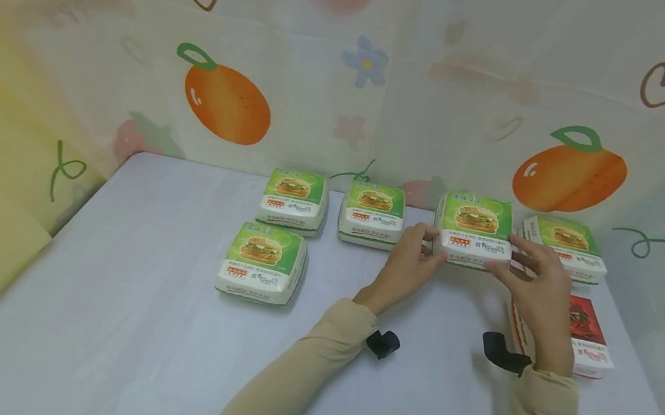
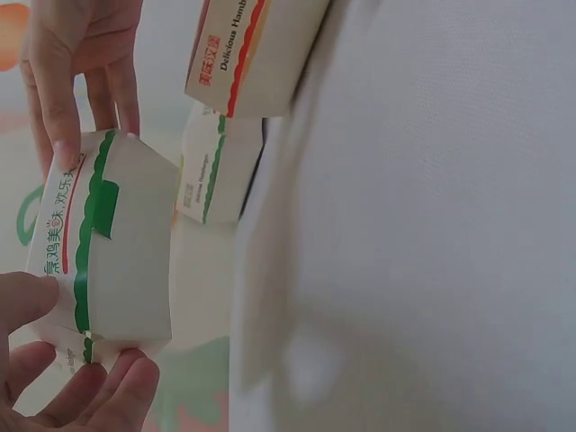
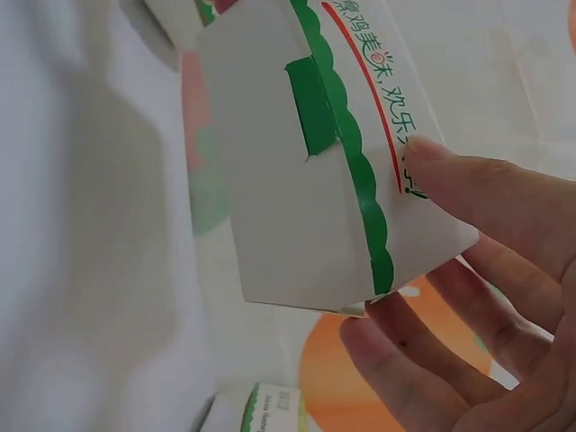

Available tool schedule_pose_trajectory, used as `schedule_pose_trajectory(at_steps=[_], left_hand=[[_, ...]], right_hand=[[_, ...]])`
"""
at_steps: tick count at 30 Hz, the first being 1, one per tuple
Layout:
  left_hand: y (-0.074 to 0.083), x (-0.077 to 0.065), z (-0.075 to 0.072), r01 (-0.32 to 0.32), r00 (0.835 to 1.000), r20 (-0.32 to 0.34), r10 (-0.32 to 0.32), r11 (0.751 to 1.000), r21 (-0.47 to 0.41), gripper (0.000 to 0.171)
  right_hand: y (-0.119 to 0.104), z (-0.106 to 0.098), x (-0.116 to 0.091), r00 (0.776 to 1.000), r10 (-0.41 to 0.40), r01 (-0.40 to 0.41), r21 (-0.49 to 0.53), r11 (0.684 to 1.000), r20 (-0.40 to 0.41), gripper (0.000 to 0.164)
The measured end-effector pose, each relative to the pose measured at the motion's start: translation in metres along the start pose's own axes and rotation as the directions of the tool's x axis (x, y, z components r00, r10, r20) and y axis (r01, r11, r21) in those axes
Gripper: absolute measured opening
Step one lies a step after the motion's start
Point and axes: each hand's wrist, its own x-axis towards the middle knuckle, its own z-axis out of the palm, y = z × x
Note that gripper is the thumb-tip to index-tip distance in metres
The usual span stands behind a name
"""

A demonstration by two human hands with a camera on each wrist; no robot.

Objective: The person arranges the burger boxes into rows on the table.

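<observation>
Both hands hold one green-and-white burger box (image 1: 474, 228) between them, raised above the white table. My left hand (image 1: 409, 265) grips its left side, thumb on the front face and fingers at the side. On the opposite side my right hand (image 1: 541, 285) pinches the corner, its thumb on the front near the printed text, as the right wrist view shows. The box's tab front and white lower half (image 3: 279, 180) face the wrists. Just right of it stands another green burger box (image 1: 570, 247). A red burger box (image 1: 593, 336) is partly hidden behind my right hand and wrist.
Two green boxes stand along the back edge, one left (image 1: 292, 199) and one nearer the middle (image 1: 372, 214). Another green box (image 1: 263, 263) lies in front of the left one. A curtain printed with fruit (image 1: 321, 95) hangs directly behind the white table (image 1: 138, 322).
</observation>
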Motion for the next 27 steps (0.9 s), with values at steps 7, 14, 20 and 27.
schedule_pose_trajectory(at_steps=[7, 14, 20, 27], left_hand=[[0.006, -0.010, -0.007, -0.016, 1.000, 0.004, 0.016, 0.999, 0.033, 0.036], [0.006, -0.023, -0.014, -0.039, 0.999, 0.032, 0.036, 0.996, 0.081, 0.038], [0.008, -0.036, -0.021, -0.067, 0.998, 0.027, 0.064, 0.991, 0.112, 0.040], [0.011, -0.048, -0.030, -0.105, 0.994, -0.002, 0.106, 0.986, 0.129, 0.041]], right_hand=[[-0.007, -0.007, -0.006, 0.998, -0.045, 0.045, 0.016, 0.999, 0.031, 0.069], [-0.013, -0.011, -0.012, 0.995, -0.058, 0.058, 0.005, 0.998, 0.082, 0.069], [-0.020, -0.011, -0.015, 0.992, -0.081, 0.080, 0.020, 0.997, 0.097, 0.067], [-0.027, -0.009, -0.019, 0.990, -0.107, 0.101, 0.059, 0.993, 0.096, 0.065]])
